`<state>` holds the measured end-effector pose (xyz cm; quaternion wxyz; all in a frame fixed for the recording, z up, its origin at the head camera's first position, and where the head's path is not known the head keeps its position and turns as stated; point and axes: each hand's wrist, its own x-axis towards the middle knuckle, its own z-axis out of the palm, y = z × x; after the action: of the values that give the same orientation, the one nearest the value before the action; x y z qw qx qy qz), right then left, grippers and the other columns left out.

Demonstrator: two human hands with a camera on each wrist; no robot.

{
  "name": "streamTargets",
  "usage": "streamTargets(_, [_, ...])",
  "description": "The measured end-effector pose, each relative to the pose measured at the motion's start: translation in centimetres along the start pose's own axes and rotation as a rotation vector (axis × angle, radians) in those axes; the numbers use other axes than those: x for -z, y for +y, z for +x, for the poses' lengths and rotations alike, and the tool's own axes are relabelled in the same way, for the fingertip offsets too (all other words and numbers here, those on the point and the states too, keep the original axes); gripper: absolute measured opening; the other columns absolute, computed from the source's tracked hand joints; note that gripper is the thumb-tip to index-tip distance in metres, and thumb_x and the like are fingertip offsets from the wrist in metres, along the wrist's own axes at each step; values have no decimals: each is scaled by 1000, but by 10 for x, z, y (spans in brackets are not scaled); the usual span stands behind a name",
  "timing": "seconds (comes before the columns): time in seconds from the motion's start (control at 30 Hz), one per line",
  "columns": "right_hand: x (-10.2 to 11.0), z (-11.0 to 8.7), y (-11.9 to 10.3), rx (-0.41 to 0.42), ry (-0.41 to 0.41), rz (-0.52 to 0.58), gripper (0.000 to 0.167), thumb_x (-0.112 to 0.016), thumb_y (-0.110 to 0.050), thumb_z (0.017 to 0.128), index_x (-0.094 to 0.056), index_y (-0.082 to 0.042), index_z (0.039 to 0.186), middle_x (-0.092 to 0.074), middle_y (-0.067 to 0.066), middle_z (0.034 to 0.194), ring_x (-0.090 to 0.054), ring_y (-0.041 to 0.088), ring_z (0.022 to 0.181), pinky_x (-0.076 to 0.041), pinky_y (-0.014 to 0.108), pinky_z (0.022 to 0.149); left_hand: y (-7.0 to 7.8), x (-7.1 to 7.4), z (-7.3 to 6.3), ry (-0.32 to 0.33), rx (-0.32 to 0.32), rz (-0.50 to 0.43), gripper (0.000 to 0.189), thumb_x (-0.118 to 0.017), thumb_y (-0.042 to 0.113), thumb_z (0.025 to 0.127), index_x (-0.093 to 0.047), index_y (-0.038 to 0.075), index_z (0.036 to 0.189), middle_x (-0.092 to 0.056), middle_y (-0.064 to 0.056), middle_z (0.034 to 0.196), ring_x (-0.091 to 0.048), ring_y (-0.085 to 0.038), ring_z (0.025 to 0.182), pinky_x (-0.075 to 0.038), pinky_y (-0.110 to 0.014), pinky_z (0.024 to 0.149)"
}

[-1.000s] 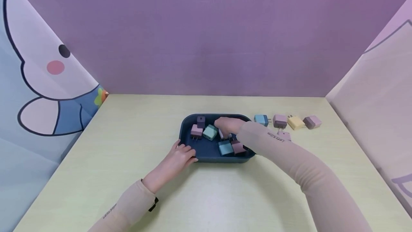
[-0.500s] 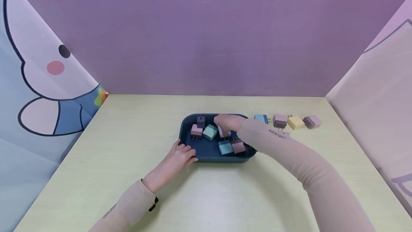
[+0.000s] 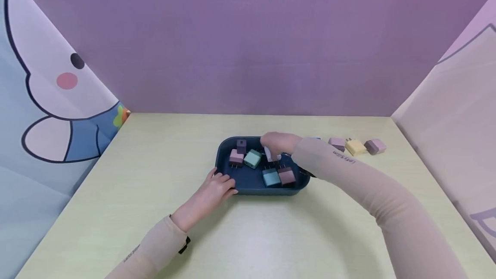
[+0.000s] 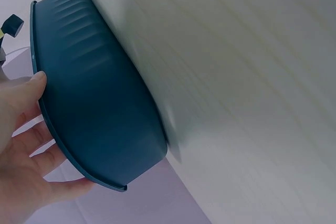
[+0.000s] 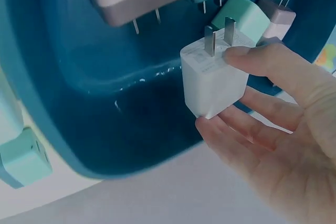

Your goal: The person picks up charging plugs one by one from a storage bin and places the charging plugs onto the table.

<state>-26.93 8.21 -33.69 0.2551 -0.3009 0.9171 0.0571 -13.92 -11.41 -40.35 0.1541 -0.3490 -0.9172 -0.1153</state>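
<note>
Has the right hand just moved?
Yes: in the head view, the right hand has shifted slightly right and up the picture, now overlapping the far rim of the tray.

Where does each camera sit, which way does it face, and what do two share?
Head: head-worn, facing forward and down at the blue tray; left hand, right hand and sleeves show.
Left wrist: wrist-worn, facing the tray's outer wall; left hand shows, gripping the tray.
Right wrist: wrist-worn, facing into the tray; right hand shows, holding a white plug.
Head and right wrist share the plug, right hand and tray.
</note>
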Motion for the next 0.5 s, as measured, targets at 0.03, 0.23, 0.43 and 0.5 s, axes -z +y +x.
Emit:
streamTargets(0.03, [1,-2,1,7,5,0,35,-69,-4,74,-56,-4,107,-58,7,103,-53,17,86,-47,29,77,0,0,0,0,0,0,14,-66,20,78,-56,11,74,-53,1,69,-52,-17,67,-39,-55,85])
streamTargets(0.23, [8,-13,6,44,26,-9,39,-70,-3,73,-55,-2,109,-58,8,105,-53,18,88,-47,30,78,0,1,1,-9,5,-3,13,-66,20,79,-57,11,74,-54,1,70,-52,-17,67,-39,-55,85])
streamTargets(0.43, [12,-24,11,60,59,8,37,-70,-2,72,-57,-3,106,-59,7,100,-54,18,85,-48,30,75,1,2,1,-10,8,-8,13,-66,20,79,-57,11,74,-54,1,70,-51,-17,67,-39,-55,85])
streamTargets(0.5, [12,-28,13,74,74,13,36,-70,-1,72,-58,-3,106,-59,7,99,-54,19,85,-48,30,74,1,1,1,-7,4,-8,13,-66,19,79,-56,11,74,-54,1,70,-52,-17,67,-39,-55,85])
